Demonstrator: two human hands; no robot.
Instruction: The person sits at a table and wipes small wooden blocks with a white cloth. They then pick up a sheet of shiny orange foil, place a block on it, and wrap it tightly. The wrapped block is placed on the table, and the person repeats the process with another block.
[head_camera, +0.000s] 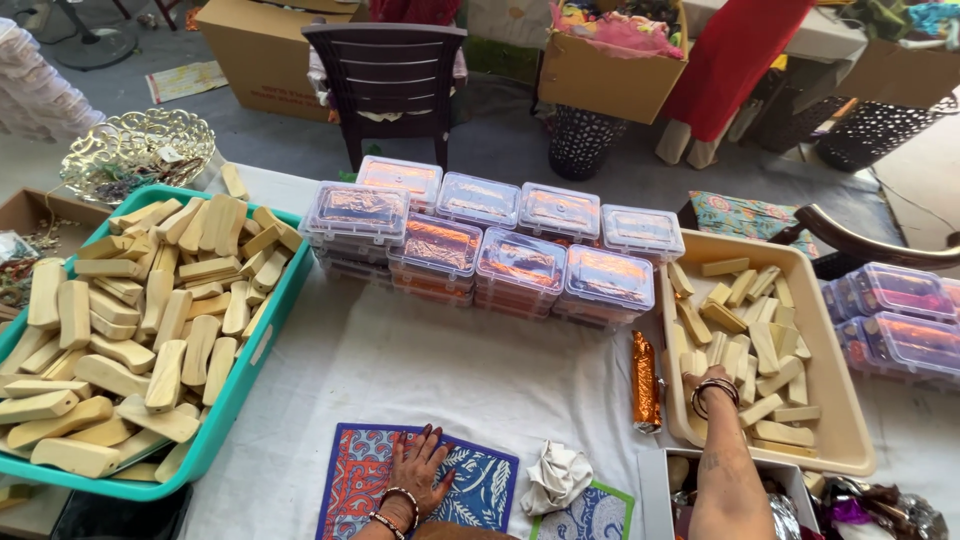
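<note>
My left hand (418, 472) lies flat, fingers spread, on a blue and red patterned cloth (480, 490) at the near edge of the white-covered table. My right hand (712, 384) reaches into a beige tray (838, 420) full of small wooden blocks (762, 345), its fingers among the blocks; whether it grips one is hidden. An orange foil-wrapped roll (645, 382) lies just left of that tray. A crumpled white cloth (556, 477) sits between my two arms.
A teal tray (250, 365) heaped with larger wooden pieces (140, 320) fills the left. Stacked clear lidded boxes (480, 245) with orange contents stand mid-table, more of them (895, 320) at right. A metal wire bowl (138, 152), a dark chair (388, 75) and cardboard boxes (610, 75) are behind.
</note>
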